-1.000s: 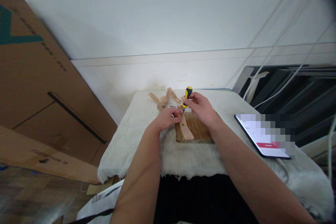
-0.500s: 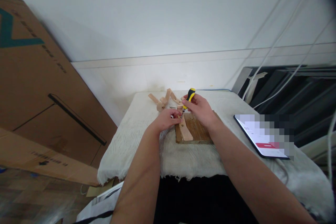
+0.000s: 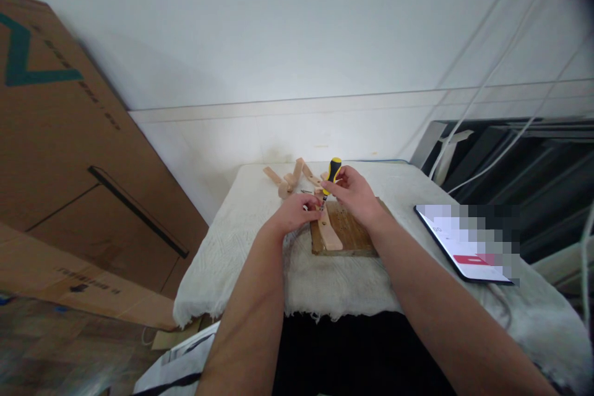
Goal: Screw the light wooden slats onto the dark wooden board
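Observation:
My right hand (image 3: 355, 198) is closed round a yellow-and-black screwdriver (image 3: 330, 177), held nearly upright with its tip down on a pale wooden strip (image 3: 330, 234). The strip lies on a darker wooden board (image 3: 352, 236) on a table covered in white cloth (image 3: 250, 247). My left hand (image 3: 293, 215) pinches at the strip's upper end, right by the screwdriver tip; what is between its fingertips is too small to make out.
More pale wooden pieces (image 3: 288, 178) lie at the far side of the table. A phone (image 3: 466, 246) with a lit screen rests at the right. Large cardboard boxes (image 3: 69, 154) lean against the wall on the left. White cables (image 3: 501, 68) hang at the right.
The screwdriver handle tilted slightly right, then came back nearly upright. Both hands have stayed in place over the strip.

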`<action>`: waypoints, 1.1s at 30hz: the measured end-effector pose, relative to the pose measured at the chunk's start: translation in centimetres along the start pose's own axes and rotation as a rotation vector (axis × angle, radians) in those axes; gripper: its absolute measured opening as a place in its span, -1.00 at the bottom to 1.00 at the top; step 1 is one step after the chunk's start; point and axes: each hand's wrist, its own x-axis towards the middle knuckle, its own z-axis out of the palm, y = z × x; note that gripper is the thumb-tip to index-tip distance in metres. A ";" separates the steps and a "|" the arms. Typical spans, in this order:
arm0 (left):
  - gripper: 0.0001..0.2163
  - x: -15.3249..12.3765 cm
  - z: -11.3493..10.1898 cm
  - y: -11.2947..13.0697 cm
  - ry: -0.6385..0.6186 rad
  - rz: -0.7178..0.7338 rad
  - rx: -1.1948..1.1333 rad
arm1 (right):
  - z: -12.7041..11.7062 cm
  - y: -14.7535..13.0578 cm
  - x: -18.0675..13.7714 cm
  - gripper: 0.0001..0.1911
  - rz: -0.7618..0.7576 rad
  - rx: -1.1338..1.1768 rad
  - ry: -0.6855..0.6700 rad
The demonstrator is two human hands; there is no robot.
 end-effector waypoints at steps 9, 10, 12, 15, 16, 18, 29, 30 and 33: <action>-0.86 0.0 0.1 -0.1 0.009 0.002 -0.027 | 0.2 -0.9 -0.6 -0.67 0.014 0.122 -0.078; -0.85 0.0 0.1 -0.1 0.009 0.002 -0.026 | 0.2 -0.9 -0.5 -0.68 0.012 0.127 -0.082; -0.85 0.0 0.0 -0.1 0.009 -0.002 -0.022 | 0.2 -0.7 -0.4 -0.70 -0.009 0.077 -0.070; -0.85 0.0 0.0 -0.2 0.012 -0.016 -0.008 | 0.1 -0.3 -0.2 -0.67 -0.026 -0.020 -0.021; -0.85 0.0 0.0 -0.2 0.015 -0.019 -0.008 | 0.1 -0.3 -0.1 -0.65 -0.021 -0.028 -0.008; -0.85 0.0 0.0 -0.2 0.018 -0.017 -0.009 | 0.1 -0.3 -0.1 -0.64 -0.011 -0.024 0.000; -0.83 0.1 0.1 -0.1 0.003 -0.011 -0.033 | -0.1 -1.6 -0.5 -0.78 0.017 0.024 -0.063; -0.84 0.1 0.1 -0.1 0.004 -0.013 -0.028 | 0.0 -1.6 -0.5 -0.75 0.010 -0.010 -0.054; -0.86 0.1 0.1 -0.2 0.008 -0.012 -0.013 | 0.0 -1.4 -0.3 -0.69 0.002 -0.082 -0.009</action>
